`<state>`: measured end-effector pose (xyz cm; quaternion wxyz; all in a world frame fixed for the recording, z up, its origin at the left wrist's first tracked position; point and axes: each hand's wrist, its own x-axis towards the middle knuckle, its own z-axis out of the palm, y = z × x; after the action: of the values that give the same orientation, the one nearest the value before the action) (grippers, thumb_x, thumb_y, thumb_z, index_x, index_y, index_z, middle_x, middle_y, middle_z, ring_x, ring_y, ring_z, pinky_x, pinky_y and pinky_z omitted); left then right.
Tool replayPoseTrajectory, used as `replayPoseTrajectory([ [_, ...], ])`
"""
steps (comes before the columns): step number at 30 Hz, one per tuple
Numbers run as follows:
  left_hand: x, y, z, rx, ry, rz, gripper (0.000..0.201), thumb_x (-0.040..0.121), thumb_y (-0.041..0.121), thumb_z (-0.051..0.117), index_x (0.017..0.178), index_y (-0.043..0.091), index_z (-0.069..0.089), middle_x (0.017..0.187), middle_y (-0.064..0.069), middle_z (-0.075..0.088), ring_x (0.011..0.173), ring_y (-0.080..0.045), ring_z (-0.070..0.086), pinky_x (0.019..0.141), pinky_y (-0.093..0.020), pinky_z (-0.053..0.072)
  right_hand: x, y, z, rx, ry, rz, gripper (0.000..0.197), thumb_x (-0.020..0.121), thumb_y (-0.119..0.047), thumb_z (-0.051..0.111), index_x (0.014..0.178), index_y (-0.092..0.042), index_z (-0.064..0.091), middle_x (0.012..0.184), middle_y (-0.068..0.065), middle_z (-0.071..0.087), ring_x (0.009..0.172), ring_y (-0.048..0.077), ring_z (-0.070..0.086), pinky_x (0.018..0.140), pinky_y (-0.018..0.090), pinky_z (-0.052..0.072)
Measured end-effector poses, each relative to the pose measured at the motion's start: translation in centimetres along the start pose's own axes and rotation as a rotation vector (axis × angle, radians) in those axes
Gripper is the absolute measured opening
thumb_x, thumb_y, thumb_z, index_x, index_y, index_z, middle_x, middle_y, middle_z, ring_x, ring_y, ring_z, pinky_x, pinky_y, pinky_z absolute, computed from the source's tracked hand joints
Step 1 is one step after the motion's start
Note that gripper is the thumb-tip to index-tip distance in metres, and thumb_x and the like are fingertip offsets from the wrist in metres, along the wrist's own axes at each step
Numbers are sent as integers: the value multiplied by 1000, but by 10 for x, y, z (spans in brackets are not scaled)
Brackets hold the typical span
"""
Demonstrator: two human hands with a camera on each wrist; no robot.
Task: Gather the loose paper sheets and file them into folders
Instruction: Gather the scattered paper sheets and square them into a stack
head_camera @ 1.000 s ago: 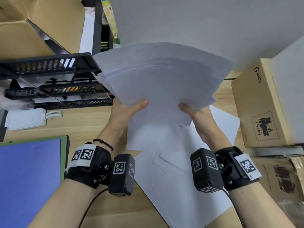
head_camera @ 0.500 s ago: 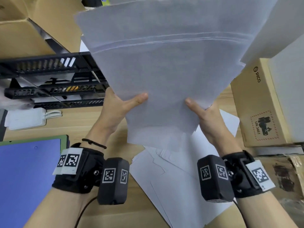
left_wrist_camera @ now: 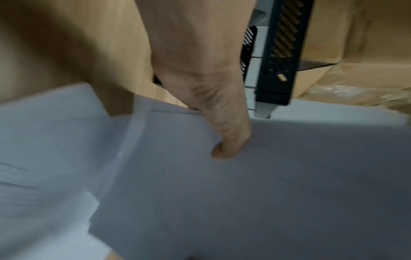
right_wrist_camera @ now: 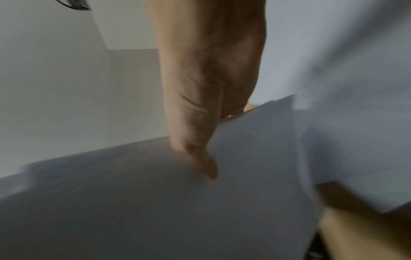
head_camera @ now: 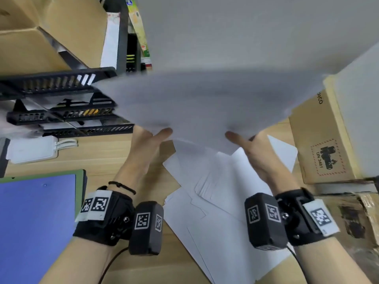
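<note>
my left hand (head_camera: pixel 143 148) and right hand (head_camera: pixel 256 152) clamped on near edge of paper stack (head_camera: pixel 205 103), thumbs on top, stack raised above bench (head_camera: pixel 102 156). more loose sheets (head_camera: pixel 215 212) flat on bench beneath. blue folder (head_camera: pixel 34 222) near left. cardboard box (head_camera: pixel 324 144) right.

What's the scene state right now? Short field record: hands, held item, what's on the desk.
left hand: grips stack's near edge, thumb on top
right hand: grips same edge, thumb on top
paper stack: lifted off the desk, blurred, edges uneven
loose sheets: overlapping on wooden desk below the stack
blue folder: flat on desk, left of left hand
black tray rack: far left
cardboard box: right
</note>
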<state>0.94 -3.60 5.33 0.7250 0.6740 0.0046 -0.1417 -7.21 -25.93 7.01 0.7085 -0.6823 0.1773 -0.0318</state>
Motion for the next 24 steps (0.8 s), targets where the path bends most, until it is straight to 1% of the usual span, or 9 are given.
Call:
replayPoseTrajectory([
  [4, -2, -13, 5, 136, 62, -127, 38, 78, -15, 45, 82, 19, 63, 86, 7, 63, 81, -4, 57, 63, -11, 44, -3, 27, 6, -113, 42, 151, 28, 85, 0, 62, 95, -26, 63, 93, -8, 64, 90, 10, 57, 84, 31, 42],
  [6, 0, -9, 6, 82, 123, -164, 29, 77, -10, 50, 81, 16, 60, 83, 4, 59, 82, -12, 53, 67, -16, 44, -2, 20, 11, -86, 96, 121, 26, 78, -4, 63, 92, -25, 61, 91, -6, 63, 88, 12, 57, 81, 31, 44],
  [8, 3, 0, 4, -6, 119, -59, 27, 67, -6, 54, 85, 14, 60, 85, 0, 60, 83, -14, 55, 71, -22, 45, 1, 4, 15, -53, 123, 40, 24, 78, -2, 61, 89, -23, 61, 89, -3, 63, 86, 13, 59, 77, 29, 47],
  [11, 8, 8, -1, -68, 92, 87, 24, 60, -5, 52, 77, 11, 57, 81, -5, 57, 82, -18, 54, 72, -29, 43, 2, -12, 13, -21, 134, -34, 27, 85, 6, 55, 84, -20, 61, 86, -2, 64, 82, 12, 60, 73, 21, 47],
  [15, 5, -3, -12, -16, 57, 47, 31, 63, -6, 49, 83, 13, 63, 79, 5, 63, 80, -10, 56, 72, -23, 44, 1, 7, 5, -64, 98, 93, 32, 84, 11, 49, 90, -18, 60, 89, -3, 63, 85, 10, 57, 79, 25, 43],
  [17, -2, -12, -14, 49, 37, -4, 35, 68, -8, 46, 87, 16, 64, 79, 14, 65, 76, -1, 57, 68, -16, 44, -2, 18, 9, -79, 99, 142, 38, 86, 14, 44, 95, -17, 62, 88, -13, 64, 82, -1, 57, 76, 17, 42],
  [19, -2, -17, -11, 104, 45, -52, 40, 72, -10, 44, 89, 20, 64, 84, 12, 63, 76, 2, 55, 66, -15, 42, -3, 23, 17, -78, 107, 152, 41, 87, 14, 39, 98, -18, 62, 92, -15, 62, 81, -7, 55, 72, 14, 40],
  [21, 1, -16, -10, 96, 64, -55, 38, 71, -10, 47, 91, 17, 65, 87, 8, 63, 80, -2, 55, 69, -18, 42, -3, 22, 20, -53, 141, 189, 43, 88, 12, 36, 100, -23, 59, 93, -14, 59, 82, -4, 52, 70, 14, 39],
  [24, 6, -12, -13, 69, 49, -21, 36, 66, -8, 48, 89, 14, 65, 81, 9, 64, 77, -2, 56, 69, -14, 44, -5, 21, 15, -54, 161, 182, 44, 87, 12, 36, 110, -19, 59, 96, -12, 61, 84, -3, 55, 72, 12, 43],
])
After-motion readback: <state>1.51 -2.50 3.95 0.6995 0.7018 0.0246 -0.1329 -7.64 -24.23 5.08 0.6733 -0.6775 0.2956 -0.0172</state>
